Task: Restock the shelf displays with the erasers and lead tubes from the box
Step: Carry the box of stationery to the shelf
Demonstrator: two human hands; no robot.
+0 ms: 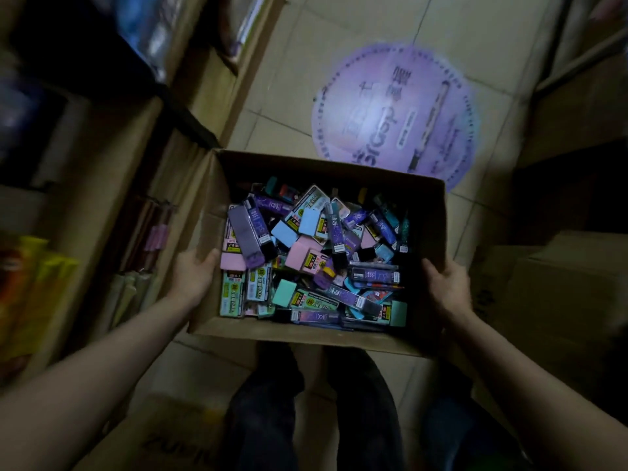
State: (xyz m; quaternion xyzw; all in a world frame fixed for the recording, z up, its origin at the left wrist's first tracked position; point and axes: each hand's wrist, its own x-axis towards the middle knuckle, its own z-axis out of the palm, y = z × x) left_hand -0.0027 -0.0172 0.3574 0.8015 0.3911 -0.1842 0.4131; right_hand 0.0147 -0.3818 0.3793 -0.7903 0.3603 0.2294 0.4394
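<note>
Erasers [302,256] and lead tubes [260,227] lie heaped inside the cardboard box [431,212], between the left hand [195,271] gripping its left wall and the right hand [447,283] gripping its right wall.

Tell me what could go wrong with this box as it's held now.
1. The box is held only by its side walls, left hand and right hand; the cardboard could buckle or slip.
2. The loose pile of erasers and lead tubes could spill if it tilts.
3. Cartons crowd the floor: a trip hazard.
</note>
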